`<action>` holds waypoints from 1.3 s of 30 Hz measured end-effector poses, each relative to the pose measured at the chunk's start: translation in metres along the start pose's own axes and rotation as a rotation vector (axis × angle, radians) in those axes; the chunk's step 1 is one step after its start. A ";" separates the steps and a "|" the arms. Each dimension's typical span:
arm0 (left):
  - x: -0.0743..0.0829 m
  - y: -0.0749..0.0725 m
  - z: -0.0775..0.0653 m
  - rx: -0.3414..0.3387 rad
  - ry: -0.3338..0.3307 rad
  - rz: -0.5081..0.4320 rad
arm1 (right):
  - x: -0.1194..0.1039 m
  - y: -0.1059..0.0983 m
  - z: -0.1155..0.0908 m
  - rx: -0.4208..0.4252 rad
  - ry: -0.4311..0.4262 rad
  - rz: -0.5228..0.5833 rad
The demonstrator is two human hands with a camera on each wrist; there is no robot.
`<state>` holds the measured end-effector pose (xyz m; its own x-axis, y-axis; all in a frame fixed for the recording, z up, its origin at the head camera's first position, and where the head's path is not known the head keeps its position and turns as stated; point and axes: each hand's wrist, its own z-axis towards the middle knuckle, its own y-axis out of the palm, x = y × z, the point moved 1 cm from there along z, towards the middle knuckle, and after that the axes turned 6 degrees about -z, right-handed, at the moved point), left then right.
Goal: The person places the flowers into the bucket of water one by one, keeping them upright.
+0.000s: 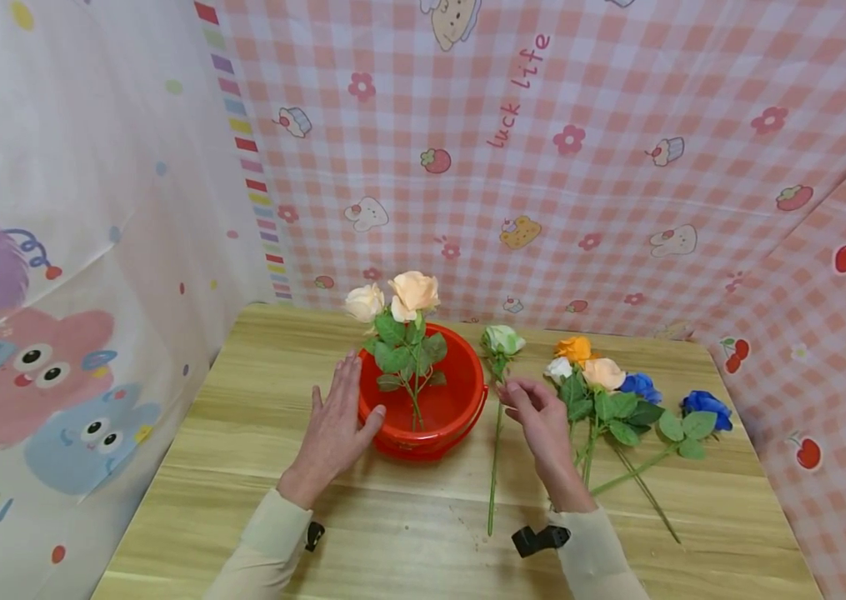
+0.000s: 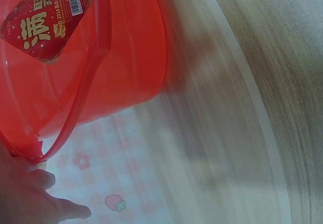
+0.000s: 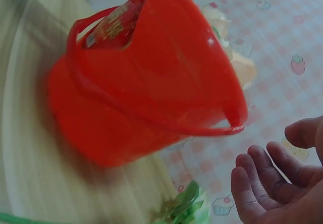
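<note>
A red bucket stands on the table, holding a cream rose and a peach rose whose stems lean inside. My left hand rests on the bucket's left rim with its fingers straight. Right of the bucket lies a pale green rose with a long stem. Over that stem hovers my right hand. In the right wrist view this hand has loosely bent fingers and nothing between them, and the green rose's leaves are apart from it.
Farther right lie an orange rose, a white rose, a peach rose and two blue roses, their stems crossing. The bucket's handle hangs down its front. A checked cloth rises behind the table.
</note>
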<state>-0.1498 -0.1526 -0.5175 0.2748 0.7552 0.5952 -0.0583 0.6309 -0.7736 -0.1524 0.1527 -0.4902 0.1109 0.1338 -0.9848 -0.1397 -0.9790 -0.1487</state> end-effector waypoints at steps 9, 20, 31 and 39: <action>0.000 0.000 0.000 -0.001 -0.003 -0.007 | 0.022 -0.009 -0.005 0.011 0.063 -0.111; 0.000 -0.001 0.000 -0.001 0.005 -0.006 | 0.048 -0.018 -0.009 -0.007 0.052 -0.271; 0.000 0.000 0.000 0.001 0.003 -0.017 | 0.067 -0.024 -0.012 -0.054 0.062 -0.401; 0.000 0.000 0.000 0.018 0.021 -0.009 | 0.083 -0.018 -0.010 -0.107 0.092 -0.383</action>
<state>-0.1500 -0.1519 -0.5175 0.2952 0.7456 0.5974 -0.0728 0.6410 -0.7641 -0.1313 0.1800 -0.5687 0.2236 0.4822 -0.8470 0.0316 -0.8722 -0.4882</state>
